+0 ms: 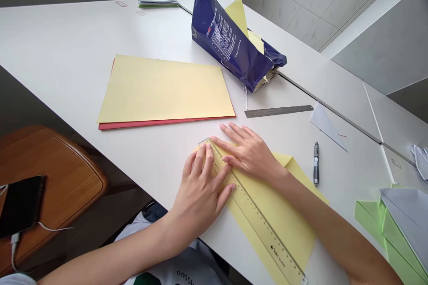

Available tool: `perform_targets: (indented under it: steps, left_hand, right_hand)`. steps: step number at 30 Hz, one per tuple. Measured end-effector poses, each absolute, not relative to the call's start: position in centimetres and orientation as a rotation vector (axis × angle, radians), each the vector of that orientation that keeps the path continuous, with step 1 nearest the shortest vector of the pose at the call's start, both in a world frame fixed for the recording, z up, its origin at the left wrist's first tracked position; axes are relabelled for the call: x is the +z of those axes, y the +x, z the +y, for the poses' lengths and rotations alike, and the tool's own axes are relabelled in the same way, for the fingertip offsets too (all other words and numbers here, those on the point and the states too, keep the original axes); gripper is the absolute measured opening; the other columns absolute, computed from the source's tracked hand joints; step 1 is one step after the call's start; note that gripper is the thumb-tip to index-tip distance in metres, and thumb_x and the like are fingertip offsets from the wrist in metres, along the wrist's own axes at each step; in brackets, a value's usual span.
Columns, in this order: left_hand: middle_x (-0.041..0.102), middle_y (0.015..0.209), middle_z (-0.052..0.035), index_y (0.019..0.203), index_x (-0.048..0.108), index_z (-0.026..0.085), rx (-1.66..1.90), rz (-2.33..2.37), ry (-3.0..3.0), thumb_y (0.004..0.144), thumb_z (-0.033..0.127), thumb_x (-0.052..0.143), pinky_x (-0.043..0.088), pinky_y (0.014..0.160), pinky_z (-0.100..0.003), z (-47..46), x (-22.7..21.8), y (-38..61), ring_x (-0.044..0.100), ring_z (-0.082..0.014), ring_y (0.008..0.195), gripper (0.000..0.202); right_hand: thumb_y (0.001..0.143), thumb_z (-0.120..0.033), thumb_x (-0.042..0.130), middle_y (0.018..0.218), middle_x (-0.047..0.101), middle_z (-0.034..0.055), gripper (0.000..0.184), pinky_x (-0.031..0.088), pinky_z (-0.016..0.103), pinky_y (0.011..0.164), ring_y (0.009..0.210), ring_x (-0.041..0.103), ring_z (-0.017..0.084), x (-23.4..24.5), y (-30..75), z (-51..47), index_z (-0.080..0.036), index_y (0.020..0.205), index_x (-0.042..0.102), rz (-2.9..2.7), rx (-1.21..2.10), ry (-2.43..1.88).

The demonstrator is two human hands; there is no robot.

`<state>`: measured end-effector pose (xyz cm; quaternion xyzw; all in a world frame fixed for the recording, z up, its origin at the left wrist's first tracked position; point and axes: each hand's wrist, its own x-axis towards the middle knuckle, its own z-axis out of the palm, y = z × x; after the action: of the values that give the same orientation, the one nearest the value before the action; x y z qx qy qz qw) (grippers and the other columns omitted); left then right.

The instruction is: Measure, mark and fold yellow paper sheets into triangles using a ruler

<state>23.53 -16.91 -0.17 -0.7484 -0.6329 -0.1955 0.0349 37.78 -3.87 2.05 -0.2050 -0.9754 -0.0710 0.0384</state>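
Observation:
A clear plastic ruler [259, 213] lies slantwise over a folded yellow sheet of paper [284, 196] at the table's near edge. My left hand [203, 187] rests on the ruler's far end with its fingers spread, pressing down from above. Beside it, my right hand [249, 151] lies flat with fingers stretched out, its thumb and index finger along the ruler's edge. The right forearm crosses over the yellow sheet and hides part of it. Under the hands, the far corner of the sheet is mostly covered.
Beyond the hands lie a stack of yellow and red paper [167, 89], a metal ruler [279, 111] and a blue plastic bag [227, 40] holding yellow sheets. To the right are a pen [316, 164], a white folded paper [327, 127] and green folded paper [371, 218]. A phone [22, 205] lies on a wooden stool [73, 178].

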Motion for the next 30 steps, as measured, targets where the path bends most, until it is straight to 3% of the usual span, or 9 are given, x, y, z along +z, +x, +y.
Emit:
perform_targets:
  steps: [5,9,18,30]
  left_hand:
    - [0.045,0.138,-0.0228,0.117,0.062,0.018,-0.612,-1.977,-2.305,0.096,0.042,0.043,0.042,0.106,-0.057,-16.9,-0.1,23.6,0.039,-0.0407,0.136,0.038]
    - [0.043,0.14,-0.0231,0.118,0.062,0.018,-0.617,-1.976,-2.309,0.096,0.042,0.043,0.041,0.106,-0.057,-17.0,-0.1,23.6,0.038,-0.0406,0.136,0.038]
    - [0.048,0.135,-0.0224,0.123,0.061,0.021,-0.609,-1.96,-2.289,0.095,0.042,0.045,0.043,0.103,-0.057,-16.9,0.0,23.6,0.042,-0.0404,0.133,0.039]
    - [0.046,0.138,-0.0236,0.132,0.058,0.019,-0.617,-1.955,-2.277,0.096,0.045,0.044,0.042,0.105,-0.056,-16.9,-0.2,23.5,0.042,-0.0398,0.133,0.047]
  right_hand:
    - [0.101,-0.052,0.031,0.149,0.048,0.0101,0.054,0.038,0.053,0.109,0.131,0.051,0.032,2.2,37.6,-4.1,-0.026,0.146,0.045,-2.949,-0.43,-0.55]
    - [0.102,-0.049,0.032,0.147,0.05,0.0097,0.052,0.038,0.049,0.11,0.129,0.052,0.029,2.1,37.6,-4.2,-0.023,0.143,0.05,-2.92,-0.395,-0.509]
    - [0.104,-0.045,0.022,0.156,0.038,0.0056,0.053,0.032,0.046,0.118,0.146,0.032,0.024,1.0,38.2,-4.4,-0.024,0.149,0.041,-2.894,0.079,-0.657]
    - [0.102,-0.054,0.024,0.16,0.03,0.0013,0.055,0.025,0.049,0.121,0.149,0.025,0.023,1.1,38.6,-3.4,-0.031,0.151,0.034,-2.966,0.103,-0.623]
